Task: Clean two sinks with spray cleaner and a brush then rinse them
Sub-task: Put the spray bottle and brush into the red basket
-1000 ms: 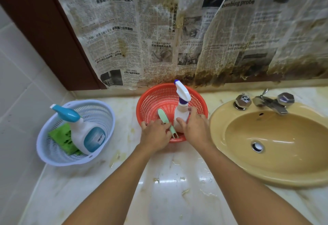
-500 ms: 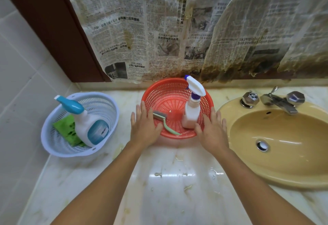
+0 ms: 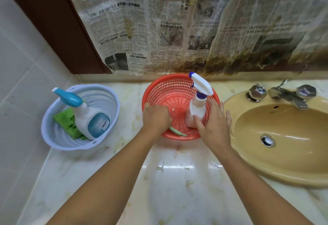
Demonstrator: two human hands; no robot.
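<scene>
A red perforated basket point(image 3: 165, 89) sits on the marble counter against the wall. Inside it stands a spray bottle point(image 3: 197, 104) with a white trigger head and purple collar. A green-handled brush point(image 3: 178, 132) lies in the basket, and my left hand point(image 3: 156, 119) is closed over its head end, so only the handle shows. My right hand point(image 3: 213, 123) reaches around the spray bottle's base, thumb touching it and fingers spread outside the basket's rim. A tan oval sink point(image 3: 284, 136) lies to the right, with a chrome tap point(image 3: 285, 95).
A pale blue basket point(image 3: 53, 136) at the left holds a white bottle with a teal cap point(image 3: 87, 116) and a green sponge point(image 3: 65, 120). Stained newspaper point(image 3: 177, 29) covers the wall behind. The wet marble counter point(image 3: 177, 180) has scattered debris. Tiled wall stands at the left.
Both hands moved from the basket's near rim into the basket. The left hand closed over the brush head; the right hand came around the spray bottle.
</scene>
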